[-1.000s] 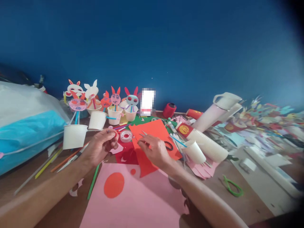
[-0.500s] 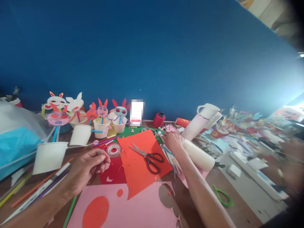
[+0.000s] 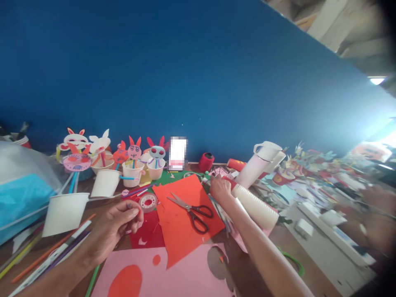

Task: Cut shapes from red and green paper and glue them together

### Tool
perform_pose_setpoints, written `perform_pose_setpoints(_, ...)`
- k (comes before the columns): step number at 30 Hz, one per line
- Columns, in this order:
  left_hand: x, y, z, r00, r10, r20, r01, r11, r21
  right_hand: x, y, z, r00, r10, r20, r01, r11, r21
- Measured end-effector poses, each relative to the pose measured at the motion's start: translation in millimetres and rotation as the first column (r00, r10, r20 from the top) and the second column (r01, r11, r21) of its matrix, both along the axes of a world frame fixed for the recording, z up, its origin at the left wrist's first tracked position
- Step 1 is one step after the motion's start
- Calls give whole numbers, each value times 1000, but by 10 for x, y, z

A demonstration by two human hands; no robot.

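Note:
My left hand (image 3: 125,216) hovers left of a roll of tape (image 3: 148,203), thumb and fingers pinched together; what they hold, if anything, is too small to make out. My right hand (image 3: 221,189) reaches to the back beside a stack of white paper cups (image 3: 255,206), its fingers curled down among small craft pieces. Its fingertips are partly hidden, and I cannot make out what they grip. Between the hands, black-handled scissors (image 3: 193,209) lie with blades slightly apart on an orange-red sheet (image 3: 176,247). A pink sheet (image 3: 173,280) with cut-out holes lies nearest me.
Rabbit-faced puppets (image 3: 135,151) stand in white cups at the back left. A tilted white flask (image 3: 258,165) and a red spool (image 3: 206,162) are near the blue wall. Another person's blurred hand (image 3: 375,202) is at the far right, beside a grey board (image 3: 321,243).
My right hand has shifted slightly left and its fingers are more curled down. The view has tilted slightly up. My left hand keeps its pinch.

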State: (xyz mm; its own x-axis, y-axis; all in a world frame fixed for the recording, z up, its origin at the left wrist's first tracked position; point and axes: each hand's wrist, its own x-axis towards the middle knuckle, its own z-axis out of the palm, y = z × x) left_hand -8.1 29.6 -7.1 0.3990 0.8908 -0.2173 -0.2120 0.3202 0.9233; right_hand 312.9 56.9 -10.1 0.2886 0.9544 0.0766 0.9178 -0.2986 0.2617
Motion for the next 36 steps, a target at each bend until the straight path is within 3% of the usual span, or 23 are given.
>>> perform_pose_setpoints(9,40,-82,72,998,-50,-25,50,999,2,-39,-2,79,992,109,59,-106,993,-53)
perform_pose_setpoints(17,76,-155,113,999,-44,-7,44,999,5,-78,1,130,997,72,38,-65,986,-155)
perform_pose_setpoints(20,79,-155,106,999,-33,-15,33,999,23,-67,-46,290,999,39,15,-37,988,-153)
perform_pose_setpoints(26,115,-177,142,999,-51,8,51,999,16,-18,-314,857,992,60,-109,-66,996,-56)
perform_pose_setpoints(29,180,-184,193,992,-111,63,111,994,-3,-341,-406,874,956,180,-231,-165,983,83)
perform_pose_setpoints(30,215,-178,207,989,-116,94,118,993,-16,-507,-408,805,848,304,-434,-222,948,229)
perform_pose_setpoints(32,299,-144,217,982,-116,152,119,993,-14,-859,-371,583,411,508,-757,-293,860,418)
perform_pose_setpoints(34,389,-82,188,976,-114,187,118,993,-6,-1141,-305,324,12,524,-851,-224,831,509)
perform_pose_setpoints(36,471,-4,123,975,-105,194,102,994,25,-1286,-241,104,-256,453,-854,-202,839,505)
